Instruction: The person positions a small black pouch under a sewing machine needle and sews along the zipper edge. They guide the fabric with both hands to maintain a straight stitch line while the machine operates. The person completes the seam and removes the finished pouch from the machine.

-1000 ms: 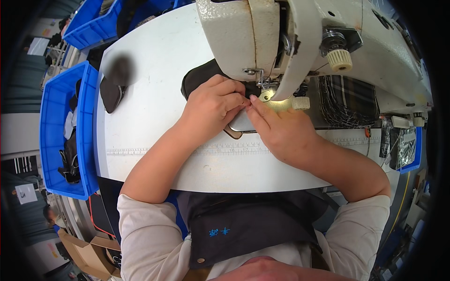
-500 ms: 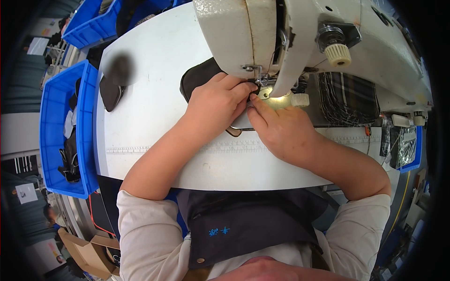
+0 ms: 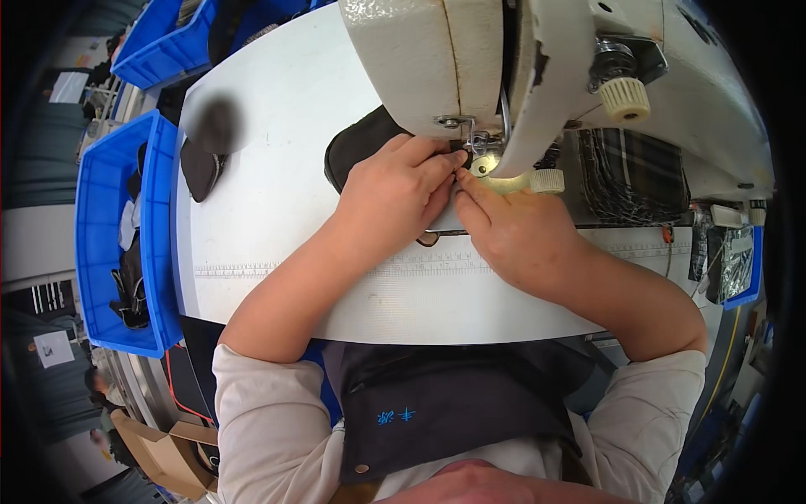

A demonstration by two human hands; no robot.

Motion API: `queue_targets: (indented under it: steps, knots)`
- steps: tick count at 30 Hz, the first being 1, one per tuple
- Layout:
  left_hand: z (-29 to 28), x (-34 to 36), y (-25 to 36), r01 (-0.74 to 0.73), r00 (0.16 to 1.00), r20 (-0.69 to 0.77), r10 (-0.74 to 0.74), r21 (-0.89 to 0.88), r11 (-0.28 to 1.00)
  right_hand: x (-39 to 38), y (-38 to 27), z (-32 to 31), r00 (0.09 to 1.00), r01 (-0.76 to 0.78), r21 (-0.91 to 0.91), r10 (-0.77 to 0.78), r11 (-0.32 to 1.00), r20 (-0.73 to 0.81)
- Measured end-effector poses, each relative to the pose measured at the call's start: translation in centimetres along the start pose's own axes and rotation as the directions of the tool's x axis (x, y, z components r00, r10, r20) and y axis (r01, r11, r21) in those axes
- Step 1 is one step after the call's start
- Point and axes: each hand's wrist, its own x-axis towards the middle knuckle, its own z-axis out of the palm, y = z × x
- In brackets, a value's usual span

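Observation:
A white sewing machine (image 3: pixel 420 63) stands over the table, its presser foot (image 3: pixel 480 143) just beyond my fingertips. My left hand (image 3: pixel 393 186) lies over a dark fabric piece (image 3: pixel 357 147), thumb and index finger pinching its edge close to the foot. From the right, my right hand (image 3: pixel 512 227) presses its closed fingers on that same edge, the fingertips of both hands almost meeting. Most of the fabric is hidden beneath my left hand; its rounded far end shows on the left. A small tan-edged bit (image 3: pixel 428 238) peeks out below my hands.
A blue bin (image 3: pixel 155 294) with dark pieces sits at the table's left. Another dark piece (image 3: pixel 200 168) lies on the white tabletop (image 3: pixel 269 176). A stack of dark stitched panels (image 3: pixel 634 178) rests right of the needle area. A printed ruler strip (image 3: pixel 395 267) crosses the near side.
The whole view has shifted slightly. My hands stay at the presser foot, pinching the fabric edge, with little visible movement.

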Motion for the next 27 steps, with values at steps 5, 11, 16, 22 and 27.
queue_targets:
  steps: [5, 11, 16, 22, 27]
  knots:
    - [-0.3, 0.1, 0.3, 0.023, 1.000, -0.006, -0.023, -0.015, 1.000, 0.0, 0.3, 0.3, 1.000, -0.006, -0.040, 0.006, 0.999, -0.016]
    - [-0.6, 0.3, 0.4, 0.045, 0.999, 0.018, -0.044, -0.019, 0.999, 0.0, 0.6, 0.6, 0.999, -0.029, -0.034, 0.028, 0.999, -0.033]
    - [-0.9, 0.4, -0.6, 0.037, 0.999, 0.023, -0.036, -0.073, 0.997, 0.0, 0.7, 0.6, 0.999, -0.017, -0.059, 0.015, 0.998, -0.033]
    - [-1.1, 0.4, -0.2, 0.142, 0.987, 0.093, -0.132, -0.116, 0.983, -0.1, 0.7, 0.6, 0.998, -0.008, -0.050, 0.005, 0.999, -0.062]
    - [-0.4, 0.5, 0.1, 0.132, 0.990, 0.063, -0.125, -0.124, 0.983, -0.1, 0.9, 0.0, 0.997, 0.006, 0.033, -0.004, 0.999, -0.074]
